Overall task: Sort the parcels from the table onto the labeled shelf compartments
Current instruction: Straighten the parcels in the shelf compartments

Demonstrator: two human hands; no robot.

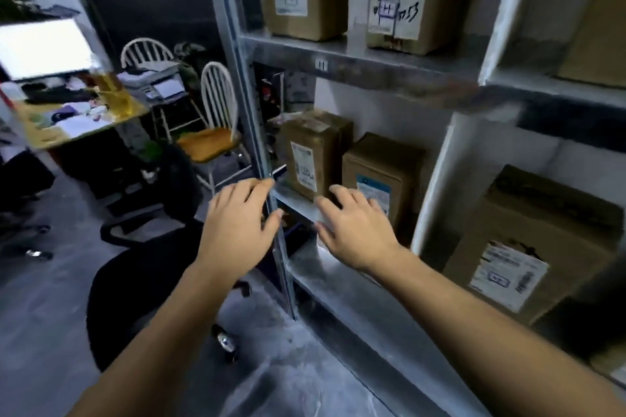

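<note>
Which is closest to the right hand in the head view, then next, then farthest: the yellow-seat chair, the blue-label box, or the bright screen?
1. Blue-label box, just behind the right hand.
2. Yellow-seat chair, off to the left.
3. Bright screen, far left, at the back.

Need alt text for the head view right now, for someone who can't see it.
Open and empty, the left hand and right hand reach toward a metal shelf where labelled cardboard parcels stand upright.

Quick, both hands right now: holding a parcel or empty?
Left hand: open, fingers spread, holding nothing.
Right hand: open, fingers spread, holding nothing.
</note>
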